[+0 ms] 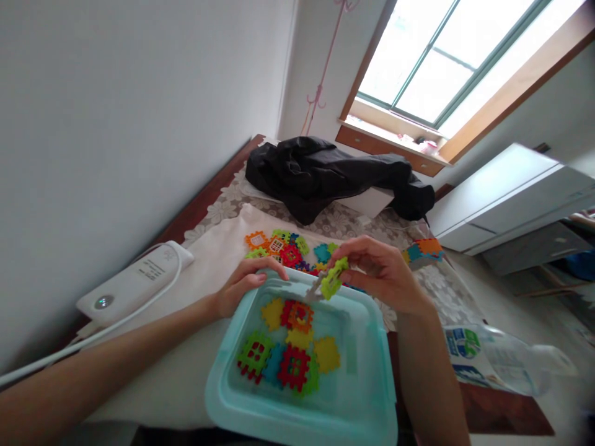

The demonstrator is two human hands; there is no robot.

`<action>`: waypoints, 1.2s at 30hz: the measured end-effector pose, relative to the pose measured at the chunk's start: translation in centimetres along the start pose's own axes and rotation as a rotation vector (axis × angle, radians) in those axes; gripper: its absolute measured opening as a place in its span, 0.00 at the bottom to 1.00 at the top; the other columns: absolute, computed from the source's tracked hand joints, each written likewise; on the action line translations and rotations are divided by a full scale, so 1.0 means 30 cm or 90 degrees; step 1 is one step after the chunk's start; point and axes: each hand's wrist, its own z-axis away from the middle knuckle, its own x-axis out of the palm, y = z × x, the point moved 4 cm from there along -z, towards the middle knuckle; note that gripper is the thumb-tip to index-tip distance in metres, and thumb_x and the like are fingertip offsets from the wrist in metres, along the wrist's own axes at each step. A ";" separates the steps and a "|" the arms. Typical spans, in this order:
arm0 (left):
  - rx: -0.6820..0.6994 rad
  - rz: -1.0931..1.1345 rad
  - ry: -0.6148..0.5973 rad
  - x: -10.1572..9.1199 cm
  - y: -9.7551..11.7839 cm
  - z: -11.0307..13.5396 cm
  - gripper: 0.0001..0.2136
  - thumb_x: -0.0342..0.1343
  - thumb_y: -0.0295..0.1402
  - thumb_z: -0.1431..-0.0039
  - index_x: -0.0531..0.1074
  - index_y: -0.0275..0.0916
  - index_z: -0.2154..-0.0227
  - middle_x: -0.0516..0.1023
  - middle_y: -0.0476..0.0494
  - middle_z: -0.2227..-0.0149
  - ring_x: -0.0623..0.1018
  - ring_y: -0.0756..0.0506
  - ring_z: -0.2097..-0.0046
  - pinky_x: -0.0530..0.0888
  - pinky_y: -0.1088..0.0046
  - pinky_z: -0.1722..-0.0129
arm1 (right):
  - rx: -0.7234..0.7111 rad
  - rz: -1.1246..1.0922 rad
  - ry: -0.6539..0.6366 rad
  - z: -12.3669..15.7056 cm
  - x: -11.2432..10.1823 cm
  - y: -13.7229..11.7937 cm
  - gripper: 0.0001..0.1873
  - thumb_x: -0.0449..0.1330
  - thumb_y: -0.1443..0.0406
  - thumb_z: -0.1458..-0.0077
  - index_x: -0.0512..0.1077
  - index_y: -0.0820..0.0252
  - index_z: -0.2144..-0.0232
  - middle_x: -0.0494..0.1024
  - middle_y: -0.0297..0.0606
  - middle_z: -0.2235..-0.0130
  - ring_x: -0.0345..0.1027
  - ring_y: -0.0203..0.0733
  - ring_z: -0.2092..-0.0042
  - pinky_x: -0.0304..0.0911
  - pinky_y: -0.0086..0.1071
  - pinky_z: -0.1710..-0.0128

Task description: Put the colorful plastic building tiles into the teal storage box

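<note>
My right hand (383, 272) pinches a lime-green interlocking building piece (334, 279) above the far right rim of a pale turquoise plastic bin (372, 396). Something greyish, perhaps another piece, shows beside the green one, but I cannot make out its kind. At the bin's far left corner, my left hand (246, 282) is closed on the rim. Inside the bin lie several pieces: a green window piece (255, 351), a red window piece (294, 368), an orange piece (300, 316) and a yellow piece (327, 354). Behind the bin is a pile of similar colourful pieces (290, 254), partly hidden by the hands.
A white power strip-like device (139, 279) with a cable lies at left beside the wall. A black jacket (320, 170) is spread at the back of the table. Joined foam-like blocks (425, 249) and a clear plastic bottle (502, 359) are on the right.
</note>
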 end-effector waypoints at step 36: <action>0.040 0.052 -0.005 -0.007 -0.064 0.000 0.17 0.60 0.42 0.28 0.90 0.36 0.54 0.87 0.40 0.61 0.81 0.44 0.63 0.77 0.71 0.63 | 0.107 0.440 0.037 -0.111 -0.182 0.435 0.19 0.67 0.68 0.38 0.85 0.59 0.45 0.88 0.46 0.49 0.82 0.53 0.47 0.76 0.47 0.38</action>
